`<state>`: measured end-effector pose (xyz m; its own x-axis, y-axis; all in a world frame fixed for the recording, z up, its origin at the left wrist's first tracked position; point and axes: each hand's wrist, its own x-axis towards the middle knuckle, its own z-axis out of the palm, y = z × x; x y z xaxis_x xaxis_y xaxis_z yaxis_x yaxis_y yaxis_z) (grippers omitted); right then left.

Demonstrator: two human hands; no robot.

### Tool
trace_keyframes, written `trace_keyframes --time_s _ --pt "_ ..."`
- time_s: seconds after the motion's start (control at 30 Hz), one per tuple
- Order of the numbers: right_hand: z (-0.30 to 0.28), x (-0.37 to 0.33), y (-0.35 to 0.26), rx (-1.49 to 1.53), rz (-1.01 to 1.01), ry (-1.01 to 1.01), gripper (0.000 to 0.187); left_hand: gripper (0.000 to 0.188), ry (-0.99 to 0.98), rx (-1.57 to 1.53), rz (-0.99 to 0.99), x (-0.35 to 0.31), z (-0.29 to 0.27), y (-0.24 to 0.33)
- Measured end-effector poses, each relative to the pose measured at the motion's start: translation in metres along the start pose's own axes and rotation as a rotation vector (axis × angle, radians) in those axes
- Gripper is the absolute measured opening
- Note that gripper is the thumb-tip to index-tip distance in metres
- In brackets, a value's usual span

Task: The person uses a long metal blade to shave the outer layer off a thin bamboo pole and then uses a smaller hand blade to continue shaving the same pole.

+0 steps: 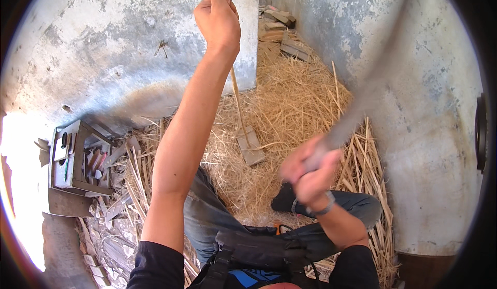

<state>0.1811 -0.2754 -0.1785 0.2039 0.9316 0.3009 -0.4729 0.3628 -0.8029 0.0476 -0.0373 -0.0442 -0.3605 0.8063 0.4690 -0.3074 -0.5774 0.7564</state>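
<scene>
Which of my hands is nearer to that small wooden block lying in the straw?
Right. The right hand, gripping a blurred long blade, is just right of the wooden block. The left hand is raised high above it, holding a thin stick.

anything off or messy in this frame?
Yes. Straw and split cane strips are strewn loose across the floor. The long blade in the right hand is motion-blurred. The left hand holds a thin stick upright on a small wooden block.
</scene>
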Motion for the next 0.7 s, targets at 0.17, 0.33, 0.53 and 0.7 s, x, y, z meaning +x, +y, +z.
trace_keyframes --time_s 0.17,0.33,0.53,0.7 --pt "-0.026 -0.036 0.018 -0.098 1.025 0.009 0.058 0.061 -0.023 0.059 0.035 0.007 -0.018 -0.001" --pt "-0.002 0.001 -0.038 -0.053 0.691 0.083 0.060 0.059 -0.028 0.014 0.013 0.006 -0.029 0.009" --pt "-0.018 -0.035 0.031 -0.346 -0.003 -0.042 0.058 0.060 -0.041 0.009 0.018 0.000 -0.014 0.011" --pt "-0.010 -0.026 -0.008 -0.108 1.122 -0.042 0.063 0.061 -0.070 0.022 0.109 0.005 -0.023 0.014"
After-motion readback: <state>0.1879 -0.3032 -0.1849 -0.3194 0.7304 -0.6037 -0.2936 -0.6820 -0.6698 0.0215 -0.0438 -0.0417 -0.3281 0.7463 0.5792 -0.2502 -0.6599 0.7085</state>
